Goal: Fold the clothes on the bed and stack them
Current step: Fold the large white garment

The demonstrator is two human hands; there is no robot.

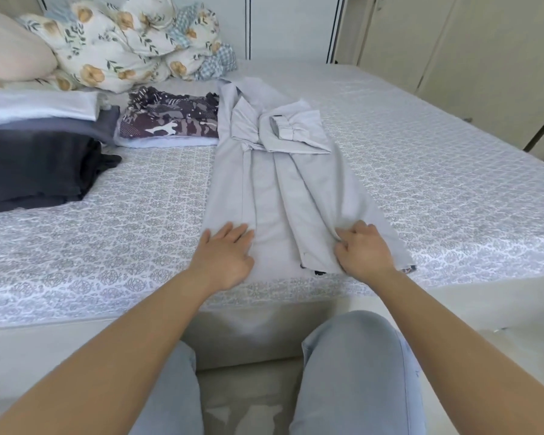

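Note:
A long pale grey shirt (pixel 274 183) lies lengthwise on the bed, its sides and sleeves folded inward into a narrow strip. My left hand (pixel 226 255) rests flat with straight fingers on the hem's left part. My right hand (pixel 361 249) pinches a fold of the shirt's cloth at the lower right. A folded dark patterned garment (pixel 170 120) sits on a light folded piece at the shirt's upper left. Further left a stack of white, grey-blue and black folded clothes (pixel 35 158) lies on the bed.
The bed (pixel 437 171) has a grey-white patterned sheet; its near edge runs just below my hands. A floral duvet (pixel 129 42) and a pillow (pixel 10 48) are heaped at the back left. Wardrobe doors (pixel 484 42) stand at right. My knees in light jeans are below.

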